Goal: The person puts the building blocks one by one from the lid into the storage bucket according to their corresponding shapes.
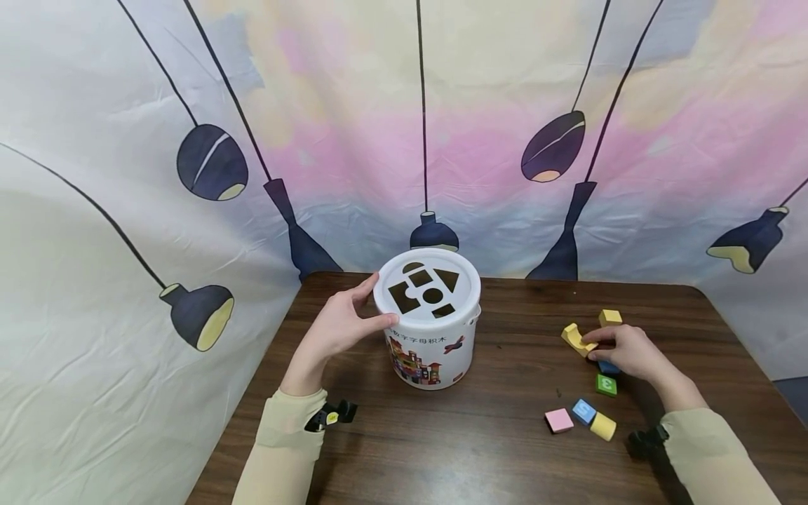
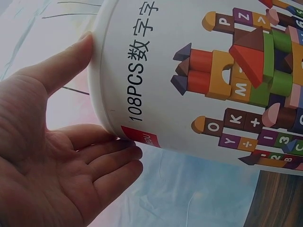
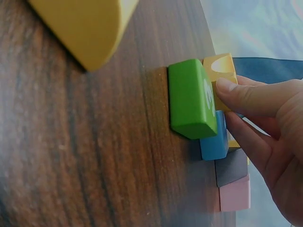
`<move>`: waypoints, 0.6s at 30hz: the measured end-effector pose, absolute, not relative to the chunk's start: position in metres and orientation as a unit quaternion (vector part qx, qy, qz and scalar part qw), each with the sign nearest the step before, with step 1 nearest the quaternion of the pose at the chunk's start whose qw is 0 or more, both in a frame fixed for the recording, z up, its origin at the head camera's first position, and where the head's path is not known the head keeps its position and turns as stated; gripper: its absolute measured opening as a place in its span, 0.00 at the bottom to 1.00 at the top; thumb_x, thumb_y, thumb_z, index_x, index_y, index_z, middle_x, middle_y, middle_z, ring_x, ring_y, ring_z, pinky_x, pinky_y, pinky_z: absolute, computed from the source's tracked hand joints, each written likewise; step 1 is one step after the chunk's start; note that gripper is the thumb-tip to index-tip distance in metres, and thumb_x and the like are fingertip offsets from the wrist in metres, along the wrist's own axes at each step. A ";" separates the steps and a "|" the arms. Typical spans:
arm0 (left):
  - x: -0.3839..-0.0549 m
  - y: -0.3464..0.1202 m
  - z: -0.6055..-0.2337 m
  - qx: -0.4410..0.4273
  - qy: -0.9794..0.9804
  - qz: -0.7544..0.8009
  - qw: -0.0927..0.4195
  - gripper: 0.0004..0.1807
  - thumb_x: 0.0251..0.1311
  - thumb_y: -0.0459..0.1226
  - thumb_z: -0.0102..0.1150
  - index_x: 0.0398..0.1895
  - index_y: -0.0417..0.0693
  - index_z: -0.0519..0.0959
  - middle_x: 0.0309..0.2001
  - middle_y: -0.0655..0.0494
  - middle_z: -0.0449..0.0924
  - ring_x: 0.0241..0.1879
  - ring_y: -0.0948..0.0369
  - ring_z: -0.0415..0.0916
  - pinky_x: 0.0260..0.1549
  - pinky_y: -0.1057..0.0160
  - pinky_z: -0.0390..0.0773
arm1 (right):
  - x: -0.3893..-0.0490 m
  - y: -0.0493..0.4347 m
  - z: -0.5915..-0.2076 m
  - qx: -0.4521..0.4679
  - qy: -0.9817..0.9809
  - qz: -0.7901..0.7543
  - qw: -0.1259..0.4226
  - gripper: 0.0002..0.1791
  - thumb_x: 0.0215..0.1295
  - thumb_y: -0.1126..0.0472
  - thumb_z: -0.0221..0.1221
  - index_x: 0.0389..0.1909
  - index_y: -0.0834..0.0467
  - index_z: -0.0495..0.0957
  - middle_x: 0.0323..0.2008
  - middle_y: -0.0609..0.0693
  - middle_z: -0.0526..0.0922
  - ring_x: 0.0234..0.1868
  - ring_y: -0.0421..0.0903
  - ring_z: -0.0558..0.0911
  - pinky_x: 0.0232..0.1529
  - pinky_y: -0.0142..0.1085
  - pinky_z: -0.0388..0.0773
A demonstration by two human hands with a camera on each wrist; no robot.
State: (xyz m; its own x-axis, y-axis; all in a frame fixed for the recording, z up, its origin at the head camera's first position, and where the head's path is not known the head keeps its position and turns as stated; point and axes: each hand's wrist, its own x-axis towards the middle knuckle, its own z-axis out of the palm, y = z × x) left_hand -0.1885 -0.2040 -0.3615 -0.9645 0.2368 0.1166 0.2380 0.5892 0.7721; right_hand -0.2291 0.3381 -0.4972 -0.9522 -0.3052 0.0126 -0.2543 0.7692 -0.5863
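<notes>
A white bucket (image 1: 430, 358) with printed building blocks on its side stands upright on the table. Its white lid (image 1: 463, 298) has several shaped holes, among them a circle and a triangle. My left hand (image 1: 337, 319) holds the bucket at the lid's left rim, thumb towards the front and fingers farther back. To the right, my right hand (image 1: 634, 354) pinches a yellow arch block (image 1: 576, 339) between thumb and fingers. Close to that hand are a yellow block (image 1: 609, 318), a partly covered blue block (image 1: 608, 367) and a green block (image 1: 606, 384) marked 3.
Nearer the front lie a pink block (image 1: 558, 420), a light blue block (image 1: 583, 412) and a yellow rounded block (image 1: 602, 426). The brown wooden table (image 1: 480, 456) ends at the back against a painted cloth (image 1: 366, 140). A wire handle hangs at the bucket's right side.
</notes>
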 end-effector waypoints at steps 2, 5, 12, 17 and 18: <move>-0.188 -0.204 -0.361 -0.133 -0.891 -0.433 0.000 0.54 0.60 0.53 0.79 0.84 0.47 0.61 0.81 0.52 0.61 0.77 0.48 0.65 0.73 0.43 0.68 | -0.229 0.338 -0.498 -0.147 0.940 -0.304 0.043 0.12 0.64 0.67 0.74 0.48 0.61 0.91 0.44 0.56 0.90 0.42 0.51 0.85 0.38 0.43 0.83; -0.189 -0.204 -0.363 -0.133 -0.893 -0.431 0.000 0.54 0.61 0.54 0.78 0.84 0.47 0.61 0.81 0.51 0.61 0.77 0.47 0.64 0.73 0.42 0.68 | -0.229 0.338 -0.499 -0.146 0.940 -0.304 0.043 0.11 0.64 0.67 0.74 0.47 0.61 0.91 0.44 0.57 0.90 0.42 0.51 0.85 0.38 0.44 0.83; -0.188 -0.204 -0.362 -0.133 -0.890 -0.435 0.000 0.54 0.61 0.53 0.78 0.84 0.47 0.61 0.82 0.52 0.61 0.78 0.48 0.64 0.73 0.42 0.68 | -0.229 0.338 -0.501 -0.154 0.942 -0.296 0.032 0.09 0.64 0.67 0.74 0.45 0.59 0.92 0.43 0.55 0.91 0.41 0.50 0.86 0.38 0.43 0.82; -0.188 -0.204 -0.363 -0.135 -0.888 -0.439 0.000 0.54 0.61 0.53 0.79 0.84 0.47 0.61 0.82 0.52 0.61 0.78 0.48 0.64 0.73 0.43 0.68 | -0.229 0.335 -0.501 -0.164 0.946 -0.280 0.007 0.08 0.66 0.63 0.74 0.44 0.59 0.92 0.43 0.55 0.91 0.43 0.55 0.87 0.41 0.51 0.84; -0.189 -0.204 -0.363 -0.136 -0.889 -0.438 0.001 0.54 0.61 0.53 0.78 0.84 0.47 0.61 0.82 0.52 0.61 0.78 0.48 0.64 0.73 0.43 0.68 | -0.229 0.335 -0.501 -0.163 0.946 -0.279 0.002 0.09 0.66 0.62 0.74 0.45 0.59 0.92 0.43 0.55 0.91 0.44 0.56 0.87 0.42 0.53 0.84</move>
State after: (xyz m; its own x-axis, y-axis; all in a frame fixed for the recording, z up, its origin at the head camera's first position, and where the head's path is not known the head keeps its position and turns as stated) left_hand -0.1886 -0.2041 -0.3632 -0.9631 0.2409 0.1201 0.2419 0.5789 0.7787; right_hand -0.2287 0.3347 -0.5010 -0.9470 -0.3094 0.0861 -0.3067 0.7915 -0.5286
